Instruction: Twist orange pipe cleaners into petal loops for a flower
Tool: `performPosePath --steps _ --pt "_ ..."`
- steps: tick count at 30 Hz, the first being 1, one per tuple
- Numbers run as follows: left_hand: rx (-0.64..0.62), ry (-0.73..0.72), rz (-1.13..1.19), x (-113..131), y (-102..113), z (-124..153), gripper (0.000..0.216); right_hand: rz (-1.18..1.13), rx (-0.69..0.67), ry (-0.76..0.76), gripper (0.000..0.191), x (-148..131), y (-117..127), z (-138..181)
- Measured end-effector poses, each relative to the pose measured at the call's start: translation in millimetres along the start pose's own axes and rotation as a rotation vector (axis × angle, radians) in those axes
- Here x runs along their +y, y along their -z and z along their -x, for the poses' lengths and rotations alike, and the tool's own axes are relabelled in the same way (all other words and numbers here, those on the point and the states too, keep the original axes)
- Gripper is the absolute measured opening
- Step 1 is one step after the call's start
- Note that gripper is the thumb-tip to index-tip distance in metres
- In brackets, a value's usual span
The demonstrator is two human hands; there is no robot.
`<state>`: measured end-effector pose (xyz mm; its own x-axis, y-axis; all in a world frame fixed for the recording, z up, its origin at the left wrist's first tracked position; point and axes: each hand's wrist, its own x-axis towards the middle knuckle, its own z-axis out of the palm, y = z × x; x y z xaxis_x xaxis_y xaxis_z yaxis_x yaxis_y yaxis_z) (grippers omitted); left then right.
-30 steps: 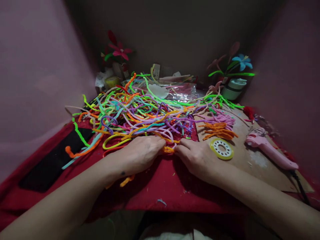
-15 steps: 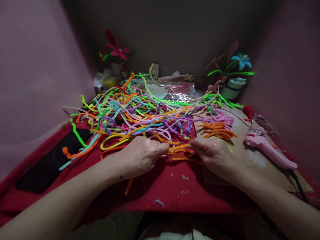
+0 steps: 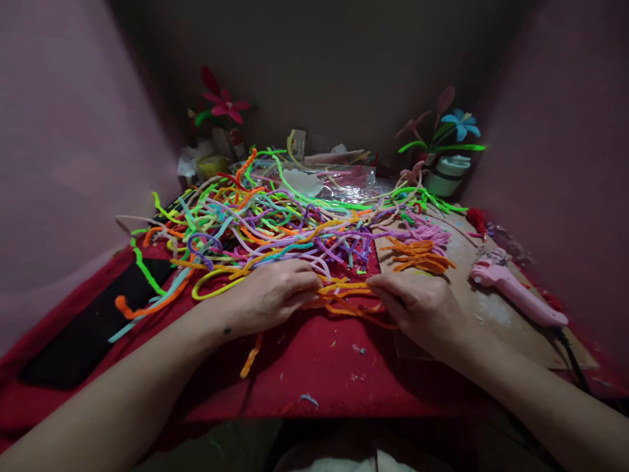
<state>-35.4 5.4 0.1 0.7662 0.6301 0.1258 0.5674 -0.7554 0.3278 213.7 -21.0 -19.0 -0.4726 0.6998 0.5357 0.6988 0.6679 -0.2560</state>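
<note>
A big tangle of coloured pipe cleaners [image 3: 275, 216] covers the far half of a red cloth [image 3: 314, 367]. My left hand [image 3: 272, 295] lies at the near edge of the pile, fingers closed on an orange pipe cleaner [image 3: 348, 298] that runs across to my right hand [image 3: 417, 305]. My right hand pinches the other end of the same orange strands. A loose orange piece [image 3: 250, 357] lies under my left wrist.
A brown board [image 3: 491, 314] at the right carries a pink glue gun [image 3: 515, 288], cut orange pieces [image 3: 420, 255] and pink pieces [image 3: 427, 229]. Pipe-cleaner flowers, red [image 3: 221, 105] and blue [image 3: 459, 124], stand at the back beside a white jar [image 3: 445, 174]. A clear plastic bag [image 3: 339, 180] lies behind the pile.
My right hand drew rightward, spreading the orange strands out between both hands and covering the yellow tape ring. The view shifted slightly.
</note>
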Motion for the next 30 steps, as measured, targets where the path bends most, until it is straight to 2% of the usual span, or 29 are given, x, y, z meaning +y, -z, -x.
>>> performPosePath --steps 3,6,10,15,19,22,26,30 --pt "0.08 -0.015 0.048 3.7 6.3 1.9 0.019 0.126 0.028 0.088 0.019 -5.0 2.2 -1.1" --pt "0.106 -0.007 0.053 9.3 13.8 2.4 0.018 0.213 0.032 0.133 0.02 -9.0 3.6 0.2" --pt "0.086 0.031 0.026 12.7 20.1 3.4 0.021 0.303 0.071 0.175 0.019 -6.8 4.0 6.4" --pt "-0.025 0.169 0.044 4.8 19.2 6.7 0.019 0.417 0.136 0.235 0.012 -0.2 6.9 10.0" --pt "0.019 0.22 -0.006 5.2 20.3 9.2 0.023 0.496 0.174 0.223 0.014 8.2 13.4 11.3" --pt "0.062 0.209 0.064 24.0 24.8 12.0 0.023 0.448 0.195 0.235 0.021 20.9 21.1 11.9" --pt "0.003 0.1 0.218 53.2 27.2 16.3 0.024 0.287 0.216 0.161 0.028 34.9 31.6 9.5" --pt "0.056 0.153 0.182 51.5 23.6 16.4 0.026 0.14 0.137 0.075 0.03 36.6 35.5 10.6"
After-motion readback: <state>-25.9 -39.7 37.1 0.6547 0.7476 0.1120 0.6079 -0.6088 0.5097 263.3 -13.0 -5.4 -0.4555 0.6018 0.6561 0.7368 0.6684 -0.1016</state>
